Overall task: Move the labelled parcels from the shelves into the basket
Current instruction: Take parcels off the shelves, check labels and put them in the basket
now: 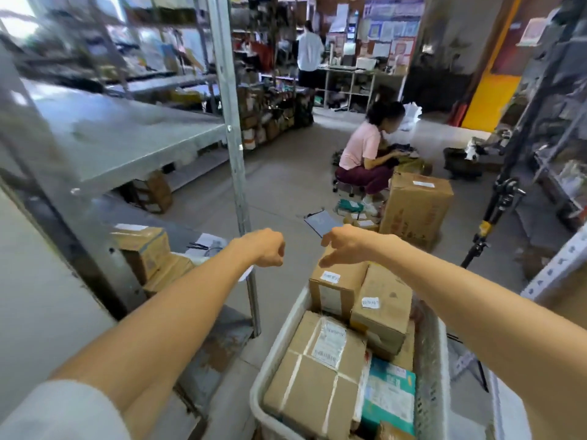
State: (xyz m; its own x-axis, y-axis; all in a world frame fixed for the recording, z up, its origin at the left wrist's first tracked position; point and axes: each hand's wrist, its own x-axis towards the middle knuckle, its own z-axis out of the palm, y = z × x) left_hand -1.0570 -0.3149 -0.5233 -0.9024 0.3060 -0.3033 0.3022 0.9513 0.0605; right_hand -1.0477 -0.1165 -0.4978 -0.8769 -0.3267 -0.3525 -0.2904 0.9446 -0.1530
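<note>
A pale plastic basket [273,350] stands low in front of me and holds several labelled parcels: a big taped carton [317,385], a small box [333,289] at the far end, a tilted box [386,304] and a teal packet [389,393]. My right hand [347,244] hangs over the small far box, fingers loose and pointing down, with nothing in it. My left hand [268,247] is curled into a fist beside the shelf post [236,173] and holds nothing that I can see. Two labelled cartons [144,246] lie on the low shelf at left.
The grey metal shelf [127,144] at left is bare on its middle level. A person [365,154] crouches on the floor ahead beside a tall carton [416,208] and loose packets. A black stand [495,214] and another rack [559,265] are on the right. Someone stands at the back.
</note>
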